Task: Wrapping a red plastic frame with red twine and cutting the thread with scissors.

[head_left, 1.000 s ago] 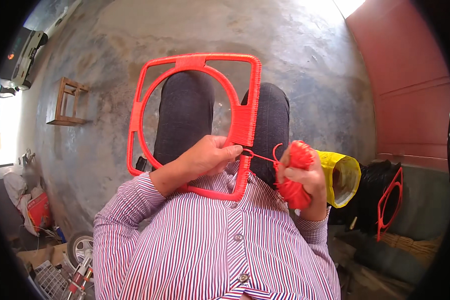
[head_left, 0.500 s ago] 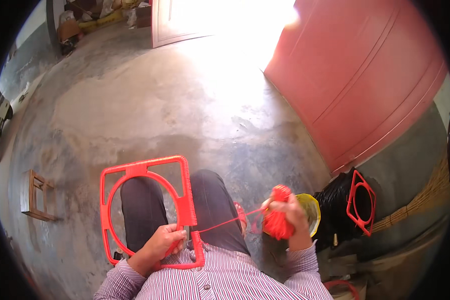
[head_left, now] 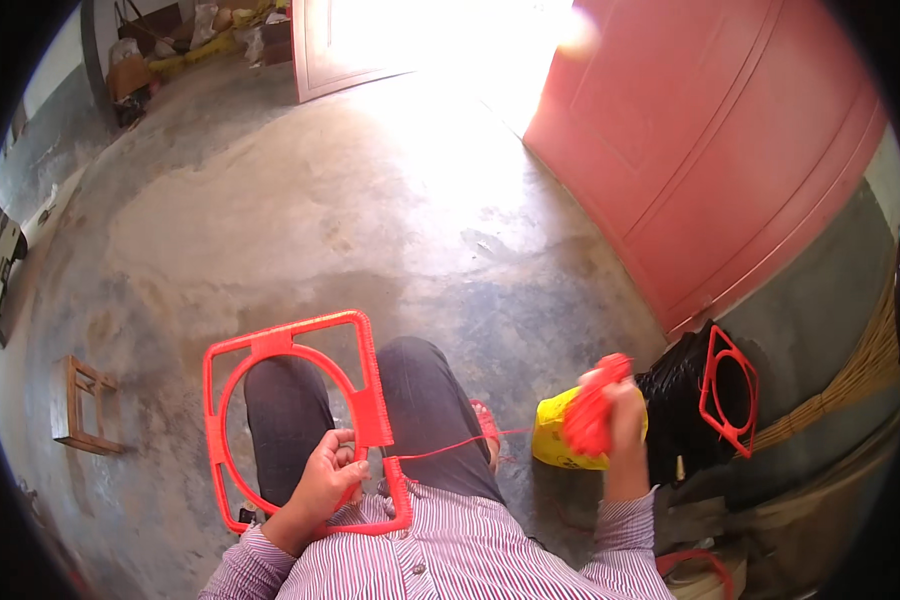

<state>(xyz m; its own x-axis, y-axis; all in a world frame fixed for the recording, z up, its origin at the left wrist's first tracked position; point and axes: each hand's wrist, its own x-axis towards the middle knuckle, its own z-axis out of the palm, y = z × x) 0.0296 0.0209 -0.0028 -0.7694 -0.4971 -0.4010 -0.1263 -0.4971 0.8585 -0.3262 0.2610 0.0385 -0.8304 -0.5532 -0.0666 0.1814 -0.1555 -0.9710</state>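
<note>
A red square frame with a ring inside it (head_left: 374, 420) rests over my lap, tilted slightly. My left hand (head_left: 320, 483) is closed round the ring's lower right part, thumb on top. Off to the right, my right hand (head_left: 625, 408) grips a bundle of red cord (head_left: 585, 420), partly blurred by motion. From the bundle a thin red strand (head_left: 450, 449) stretches across my right thigh to the frame's right side, just below a gap between two wound sections. Cord wraps cover much of that side and the top bar. A yellow container (head_left: 553, 452) stands behind the bundle, partly hidden.
A second red frame (head_left: 710, 410) leans on a black plastic bag (head_left: 670, 385) at the right. Beyond it lies a straw broom (head_left: 835, 395) along the wall. A small wooden stool (head_left: 70, 410) stands at left. Red doors (head_left: 700, 160) stand open ahead.
My right hand has moved right and slightly up with the cord bundle, drawing out a longer strand. The frame and my left hand have hardly shifted; the left fingers have bent a little differently.
</note>
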